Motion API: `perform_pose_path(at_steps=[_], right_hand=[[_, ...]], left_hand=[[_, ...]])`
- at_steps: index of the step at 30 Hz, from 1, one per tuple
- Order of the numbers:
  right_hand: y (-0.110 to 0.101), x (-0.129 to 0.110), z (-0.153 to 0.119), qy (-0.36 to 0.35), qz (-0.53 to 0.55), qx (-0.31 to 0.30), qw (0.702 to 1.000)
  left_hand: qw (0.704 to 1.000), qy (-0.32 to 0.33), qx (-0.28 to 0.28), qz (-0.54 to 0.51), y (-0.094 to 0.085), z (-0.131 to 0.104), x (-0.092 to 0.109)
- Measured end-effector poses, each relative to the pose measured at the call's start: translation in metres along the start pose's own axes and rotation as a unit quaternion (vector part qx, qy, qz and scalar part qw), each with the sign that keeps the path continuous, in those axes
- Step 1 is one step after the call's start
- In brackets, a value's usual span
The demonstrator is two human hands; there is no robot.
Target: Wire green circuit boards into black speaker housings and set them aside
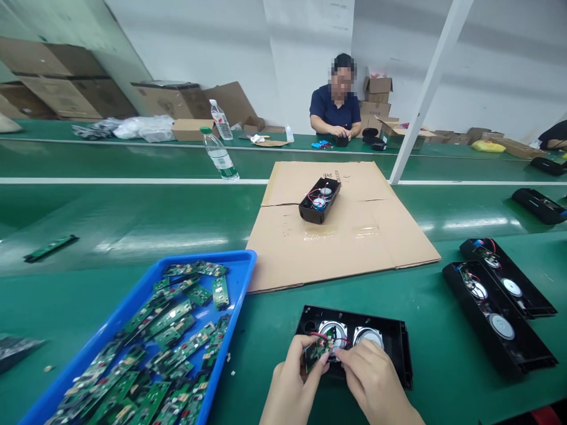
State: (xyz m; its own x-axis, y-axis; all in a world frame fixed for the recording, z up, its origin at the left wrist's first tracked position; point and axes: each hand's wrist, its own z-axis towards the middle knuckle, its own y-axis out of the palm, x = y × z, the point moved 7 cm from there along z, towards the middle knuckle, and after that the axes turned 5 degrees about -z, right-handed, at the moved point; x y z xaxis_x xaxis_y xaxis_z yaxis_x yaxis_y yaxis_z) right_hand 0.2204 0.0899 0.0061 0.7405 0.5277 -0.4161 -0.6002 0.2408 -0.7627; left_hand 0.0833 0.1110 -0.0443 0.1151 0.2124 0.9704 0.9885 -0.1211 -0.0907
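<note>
Between the thumb and fingers of my left hand (295,378) is a small green circuit board (316,352), tilted above a black speaker housing (354,317). Close to the board's right edge, my right hand (376,378) is closed in a pinch; what its fingertips hold, if anything, is too small to name. Red wires run beside the board. Two round silver speakers (368,336) sit inside the housing, partly covered by my hands. The housing lies on the green table.
A blue tray (250,265) of several circuit boards stands left. Cardboard (354,248) ahead bears another black housing (319,200). Two more housings (500,319) lie right. Beyond are water bottles (221,158), boxes and a person (335,109) handling a dark object.
</note>
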Motion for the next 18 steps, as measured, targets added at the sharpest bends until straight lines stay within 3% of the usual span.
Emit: perform_pose_path(at_steps=[5, 11, 18], right_hand=[[0.0, 0.001, 0.003, 0.036, -0.065, 0.067, 0.995], [0.004, 0.008, 0.0, 0.053, -0.061, 0.067, 0.994], [0.005, 0.011, 0.001, 0.07, -0.035, 0.062, 0.995]], left_hand=[[0.998, 0.03, 0.024, 0.055, -0.001, -0.002, 0.007], [0.993, 0.062, 0.089, 0.035, 0.001, -0.008, 0.02], [0.993, 0.095, 0.068, 0.023, 0.006, -0.01, 0.019]])
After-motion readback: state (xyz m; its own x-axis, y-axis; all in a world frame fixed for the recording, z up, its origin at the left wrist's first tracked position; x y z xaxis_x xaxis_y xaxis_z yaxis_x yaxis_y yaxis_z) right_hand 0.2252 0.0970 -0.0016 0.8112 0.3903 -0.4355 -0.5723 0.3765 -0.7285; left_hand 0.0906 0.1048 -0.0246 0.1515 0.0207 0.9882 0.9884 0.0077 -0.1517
